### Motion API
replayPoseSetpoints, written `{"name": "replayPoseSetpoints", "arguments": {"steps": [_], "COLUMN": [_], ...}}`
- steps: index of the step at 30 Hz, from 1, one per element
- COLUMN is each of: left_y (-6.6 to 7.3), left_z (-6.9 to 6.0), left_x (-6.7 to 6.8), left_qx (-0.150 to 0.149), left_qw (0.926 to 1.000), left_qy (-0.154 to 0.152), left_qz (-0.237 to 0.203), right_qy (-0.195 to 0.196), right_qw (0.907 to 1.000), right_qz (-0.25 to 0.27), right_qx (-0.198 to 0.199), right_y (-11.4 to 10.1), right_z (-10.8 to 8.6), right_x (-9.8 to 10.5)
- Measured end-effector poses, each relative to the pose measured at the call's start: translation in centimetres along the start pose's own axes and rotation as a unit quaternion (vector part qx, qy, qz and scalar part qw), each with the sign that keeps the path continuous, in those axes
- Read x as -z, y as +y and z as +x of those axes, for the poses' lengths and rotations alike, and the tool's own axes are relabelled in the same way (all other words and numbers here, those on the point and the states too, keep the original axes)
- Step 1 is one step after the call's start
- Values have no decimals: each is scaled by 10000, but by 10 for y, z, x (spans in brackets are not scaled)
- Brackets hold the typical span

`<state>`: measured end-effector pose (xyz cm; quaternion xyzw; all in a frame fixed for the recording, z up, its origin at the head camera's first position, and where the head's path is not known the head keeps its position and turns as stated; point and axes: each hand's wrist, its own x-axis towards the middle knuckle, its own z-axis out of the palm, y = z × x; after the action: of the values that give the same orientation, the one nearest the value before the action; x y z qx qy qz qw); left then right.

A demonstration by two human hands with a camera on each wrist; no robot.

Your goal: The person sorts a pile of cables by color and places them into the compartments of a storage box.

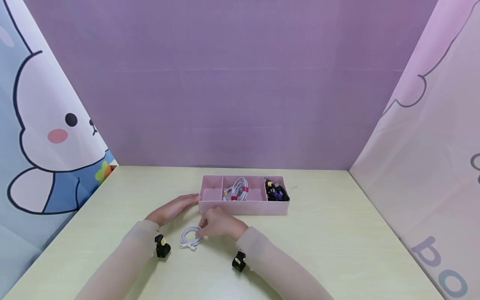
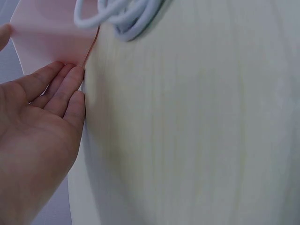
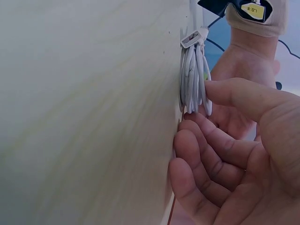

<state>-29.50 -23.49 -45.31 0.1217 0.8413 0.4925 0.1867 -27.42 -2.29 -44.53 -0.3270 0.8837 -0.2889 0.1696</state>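
A coiled white cable [image 1: 183, 237] lies on the table in front of the pink organizer box [image 1: 243, 208]. My right hand [image 1: 222, 223] pinches the coil's right edge between thumb and forefinger; the right wrist view shows the thumb against the bundled cable [image 3: 190, 79], with a white connector [image 3: 192, 39] at its far end. The left hand [image 1: 175, 210] rests on the left end of the box. In the left wrist view, nearly straight fingers [image 2: 61, 89] touch the pink box wall [image 2: 51, 44] close to the table.
Inside the box's middle compartment sits a white cable coil [image 1: 240, 189] with red ties. Black cables [image 1: 276, 191] fill the right compartment; a divider [image 1: 222, 188] sets off the left one. Purple cloth [image 1: 232, 83] stands behind the table [image 1: 337, 233], with printed cloth panels at both sides.
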Motion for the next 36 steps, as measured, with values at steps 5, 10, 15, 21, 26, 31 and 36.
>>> {"name": "replayPoseSetpoints", "arguments": {"steps": [5, 10, 15, 21, 26, 31, 36], "left_y": [0, 1, 1, 1, 0, -1, -2], "left_z": [1, 1, 1, 1, 0, 0, 0], "left_x": [0, 1, 0, -1, 0, 0, 0], "left_qx": [-13, 32, 49, 33, 6, 5, 53], "left_qw": [10000, 10000, 10000, 10000, 10000, 10000, 9999], "left_qy": [0, 25, 18, 12, -14, -39, -60], "left_qz": [-1, 30, -22, -29, -5, -50, -90], "right_qy": [-12, 23, 19, 43, 101, 158, 61], "right_qw": [10000, 9999, 9999, 10000, 9999, 9996, 9984], "right_qz": [20, 28, 45, 20, 113, 246, 568], "right_qx": [-66, -106, -110, -7, 27, 58, 19], "right_y": [0, 0, -1, 2, 4, 4, 6], "right_z": [-1, -2, -2, -2, -2, -3, -4], "right_x": [0, 0, 0, 0, 1, 2, 2]}}
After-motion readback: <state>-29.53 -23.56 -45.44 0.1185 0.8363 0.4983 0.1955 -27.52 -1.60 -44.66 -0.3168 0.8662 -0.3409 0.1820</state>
